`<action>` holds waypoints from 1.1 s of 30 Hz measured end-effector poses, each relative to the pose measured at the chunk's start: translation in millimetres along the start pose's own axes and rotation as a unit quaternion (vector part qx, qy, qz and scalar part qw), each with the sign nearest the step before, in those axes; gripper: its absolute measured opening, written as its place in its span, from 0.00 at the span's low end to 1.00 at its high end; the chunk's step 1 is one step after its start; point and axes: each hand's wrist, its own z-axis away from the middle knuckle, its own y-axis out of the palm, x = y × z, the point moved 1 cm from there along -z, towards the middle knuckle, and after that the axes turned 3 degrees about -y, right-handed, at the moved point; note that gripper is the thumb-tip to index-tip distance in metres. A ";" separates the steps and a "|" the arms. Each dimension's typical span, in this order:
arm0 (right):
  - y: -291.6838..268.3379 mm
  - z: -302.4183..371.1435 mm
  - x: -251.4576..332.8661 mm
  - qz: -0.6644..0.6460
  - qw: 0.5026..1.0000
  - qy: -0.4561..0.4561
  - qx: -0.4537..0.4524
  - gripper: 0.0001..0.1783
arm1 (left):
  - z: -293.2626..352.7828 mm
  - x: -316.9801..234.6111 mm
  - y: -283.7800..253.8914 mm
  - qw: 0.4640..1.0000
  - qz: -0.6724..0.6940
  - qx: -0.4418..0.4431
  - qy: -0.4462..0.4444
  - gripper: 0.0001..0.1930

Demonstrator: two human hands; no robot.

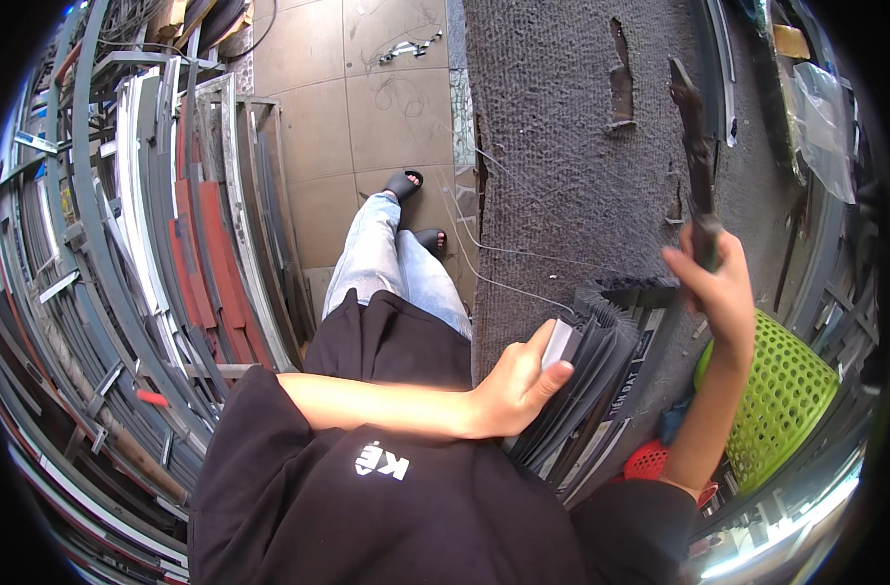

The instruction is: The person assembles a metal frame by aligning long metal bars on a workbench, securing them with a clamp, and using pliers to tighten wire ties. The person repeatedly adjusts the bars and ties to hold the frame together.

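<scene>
My left hand (513, 395) is closed around a white-and-grey bar end (559, 343) at the edge of the bench. Right beside it is a stack of dark pleated mesh (601, 341), its folds pressed together, with thin pale cords (508, 278) trailing from it across the carpet. Over the bench on the right, my raised right hand (720, 283) grips a long dark tool (696, 161) with a narrow tip pointing away from me. Blur and the dark colour hide what kind of tool it is.
Grey carpet (552, 127) with torn spots covers the bench. Racks of metal profiles (225, 263) line the left side. A green perforated basket (781, 400) and a red one (648, 458) stand near my right arm. Scraps (411, 47) lie on the tiled floor (313, 136).
</scene>
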 end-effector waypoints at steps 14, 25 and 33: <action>188.9 177.4 -60.6 0.149 0.933 -0.199 -0.260 0.42 | 0.0 -43.5 -31.3 0.854 -0.517 0.028 -0.058 0.50; 263.7 182.1 -74.1 0.158 0.903 -0.015 -0.398 0.32 | -47.7 -111.1 -36.5 0.732 -0.657 0.121 0.137 0.23; 289.6 173.7 -83.9 0.192 0.812 -0.048 -0.549 0.23 | -64.8 -79.9 -46.6 0.724 -0.605 0.165 0.287 0.32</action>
